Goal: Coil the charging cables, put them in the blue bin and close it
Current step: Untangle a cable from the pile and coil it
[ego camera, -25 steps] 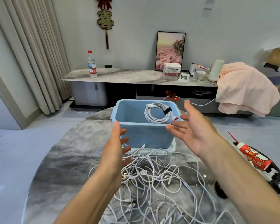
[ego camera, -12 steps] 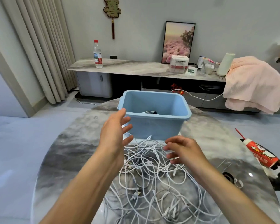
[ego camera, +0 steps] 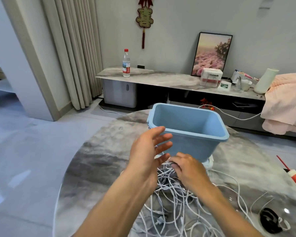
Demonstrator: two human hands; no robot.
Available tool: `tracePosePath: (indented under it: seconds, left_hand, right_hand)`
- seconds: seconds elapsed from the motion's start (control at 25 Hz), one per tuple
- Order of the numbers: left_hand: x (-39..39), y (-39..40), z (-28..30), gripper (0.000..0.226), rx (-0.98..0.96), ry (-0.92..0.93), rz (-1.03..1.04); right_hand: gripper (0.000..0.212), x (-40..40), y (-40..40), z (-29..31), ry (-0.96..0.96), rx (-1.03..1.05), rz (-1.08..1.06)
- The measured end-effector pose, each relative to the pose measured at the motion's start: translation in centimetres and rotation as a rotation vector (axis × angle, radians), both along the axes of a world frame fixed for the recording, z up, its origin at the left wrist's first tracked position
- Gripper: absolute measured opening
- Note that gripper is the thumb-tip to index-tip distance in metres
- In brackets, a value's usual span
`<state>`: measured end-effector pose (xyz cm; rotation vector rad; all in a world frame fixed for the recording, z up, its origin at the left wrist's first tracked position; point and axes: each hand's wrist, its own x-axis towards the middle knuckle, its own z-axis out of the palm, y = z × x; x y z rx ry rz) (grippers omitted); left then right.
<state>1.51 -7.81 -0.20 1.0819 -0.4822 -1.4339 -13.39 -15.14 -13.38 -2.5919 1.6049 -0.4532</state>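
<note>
The right hand (ego camera: 189,170) is down on the far edge of the pile of white cables (ego camera: 174,199), its fingers curled over a strand just in front of the blue bin (ego camera: 189,129); whether it has a firm pinch or only rests on the strand is hard to tell from this angle. The left hand (ego camera: 148,149) hovers beside it with fingers spread and relaxed, holding nothing, close to the bin's near wall. The step in hand looks like picking the next cable out of the tangle to coil it. That calls for freeing one strand from the heap, finding an end, and winding it in loops before it goes in the bin. The bin stands open at the far side of the table (ego camera: 96,161), and no lid shows clearly. The cables lie loose and crossed over the grey marbled round top. A roll of black straps (ego camera: 270,219) sits near the right edge. Beyond are a low cabinet (ego camera: 161,79) with a water bottle (ego camera: 126,64), a framed picture (ego camera: 212,53), a pink blanket (ego camera: 287,103) and beige curtains (ego camera: 72,48).
</note>
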Motion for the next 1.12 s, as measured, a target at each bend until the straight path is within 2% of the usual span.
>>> tracePosePath:
  seconds: [0.04, 0.08, 0.2, 0.24, 0.28, 0.4, 0.48, 0.56, 0.6, 0.64, 0.72, 0.76, 0.8, 0.88, 0.92, 1.0, 1.04, 1.12]
  left_hand:
    - [-0.1, 0.0, 0.0, 0.021, -0.064, -0.096, 0.004]
    - [-0.3, 0.0, -0.2, 0.024, -0.174, -0.314, -0.006]
    - [-1.2, 0.8, -1.9, 0.048, -0.538, -1.476, -0.082]
    - [-1.5, 0.8, -2.4, 0.049, -0.618, -1.616, -0.055]
    - [-1.5, 0.8, -2.4, 0.042, -0.645, -1.596, -0.059]
    - [-1.1, -0.1, -3.0, 0.004, -0.576, -1.195, -0.211]
    - [-1.0, -0.4, -3.1, 0.01, -0.529, -1.019, -0.278]
    - [-1.1, -0.2, -2.6, 0.016, -0.508, -0.887, -0.291]
    - [-1.1, -0.2, -2.4, 0.019, -0.505, -0.843, -0.272]
    - [-1.1, -0.3, -2.2, 0.021, -0.505, -0.803, -0.238]
    - [-0.9, -0.6, -2.1, 0.022, -0.533, -0.782, -0.178]
    - [-1.1, -0.6, -2.3, 0.022, -0.549, -0.802, -0.172]
    - [-1.3, -0.6, -2.6, 0.022, -0.561, -0.847, -0.174]
    - [-1.9, -0.4, -2.8, 0.021, -0.592, -0.904, -0.211]
    - [-2.2, -0.3, -2.7, 0.019, -0.627, -0.884, -0.248]
    - [-2.4, -0.1, -2.7, 0.018, -0.685, -0.826, -0.304]
    - [-2.3, -0.1, -2.6, 0.018, -0.687, -0.813, -0.305]
    - [-1.7, 0.0, -2.2, 0.027, -0.637, -0.81, -0.279]
  right_hand:
    - [0.013, -0.9, 0.4, 1.5, -0.057, -0.048, 0.022]
    - [0.011, -1.8, 0.8, 3.4, -0.128, -0.091, 0.033]
    - [0.014, -4.1, 3.5, 10.1, -0.465, -0.141, 0.088]
    - [0.014, -4.6, 4.8, 11.9, -0.592, -0.117, 0.095]
    - [0.015, -5.0, 5.8, 13.1, -0.709, -0.091, 0.079]
    - [0.016, -7.2, 7.1, 15.2, -1.135, -0.086, -0.065]
    - [0.016, -9.9, 6.5, 15.9, -1.433, -0.093, -0.233]
    - [0.022, -12.9, 5.5, 15.3, -1.577, -0.074, -0.421]
    - [0.025, -14.3, 5.0, 14.5, -1.52, -0.041, -0.523]
    - [0.029, -15.4, 4.6, 13.3, -1.318, 0.021, -0.637]
    - [0.048, -15.8, 4.5, 11.5, -0.625, 0.161, -0.758]
    - [0.06, -15.0, 4.8, 11.1, -0.364, 0.145, -0.693]
    - [0.07, -13.5, 5.2, 11.1, -0.253, 0.071, -0.544]
    - [0.075, -9.3, 6.5, 11.9, -0.301, -0.041, -0.157]
    - [0.07, -7.0, 7.2, 12.2, -0.333, -0.042, 0.007]
    - [0.047, -4.3, 7.7, 11.4, -0.397, -0.011, 0.24]
    - [0.033, -4.0, 7.6, 11.3, -0.454, 0.019, 0.285]
    - [0.017, -5.2, 6.6, 11.9, -0.676, 0.063, 0.224]
